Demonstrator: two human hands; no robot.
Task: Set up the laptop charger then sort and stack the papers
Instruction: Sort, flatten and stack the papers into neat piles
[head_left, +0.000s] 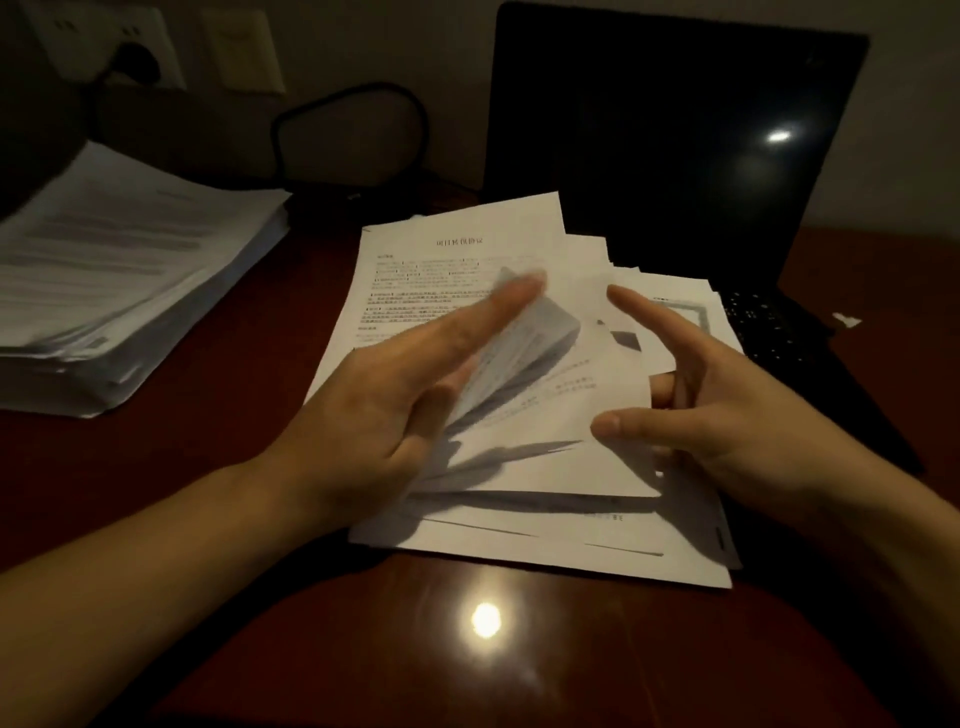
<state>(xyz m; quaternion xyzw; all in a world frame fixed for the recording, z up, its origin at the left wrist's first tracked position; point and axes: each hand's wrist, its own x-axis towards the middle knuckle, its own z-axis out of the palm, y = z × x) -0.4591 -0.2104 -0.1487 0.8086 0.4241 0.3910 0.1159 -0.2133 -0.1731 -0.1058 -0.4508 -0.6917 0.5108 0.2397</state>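
Head view: the loose papers (452, 249) were spread on the surface (208, 467) between the laptop (675, 130) and a taller stack (119, 270). One lifted sheet (540, 338) — blurred — was met by the left grip (395, 410), fingers straight. Whether the right grip (727, 415) was closed on the sheet's edge could not be told. Thin, limp, slippery sheets were judged best taken by the edges — squared, not creased. No container was seen.

1 laptop (675, 130), 2 paper piles, 2 hands.
Piles: tall stack (119, 270) left of laptop, loose pile (467, 249) before it; left hand (395, 415), right hand (727, 415).
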